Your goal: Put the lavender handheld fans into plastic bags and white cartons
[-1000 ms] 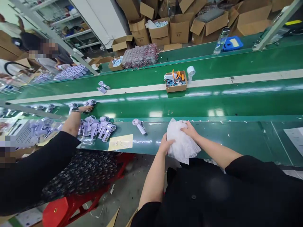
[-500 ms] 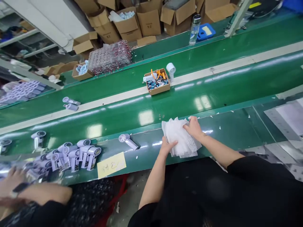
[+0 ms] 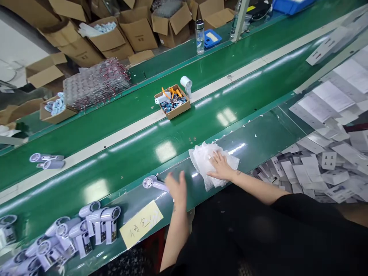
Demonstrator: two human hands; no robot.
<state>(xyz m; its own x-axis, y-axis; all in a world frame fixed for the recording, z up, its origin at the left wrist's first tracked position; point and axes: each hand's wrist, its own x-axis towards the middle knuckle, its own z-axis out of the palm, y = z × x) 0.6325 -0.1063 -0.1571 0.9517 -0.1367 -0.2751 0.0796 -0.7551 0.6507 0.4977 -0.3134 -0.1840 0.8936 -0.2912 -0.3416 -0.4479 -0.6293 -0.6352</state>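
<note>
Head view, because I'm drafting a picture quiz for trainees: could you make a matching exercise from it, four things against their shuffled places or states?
Things:
1. right hand
2. bottle
3. left hand
4. paper

Places or states:
A. blurred, near a lilac fan
B. yellow, with handwriting
C. spread on a white pile
D. upright beside a blue tray

Pairs: 1-C, 2-D, 3-A, 4-B
</note>
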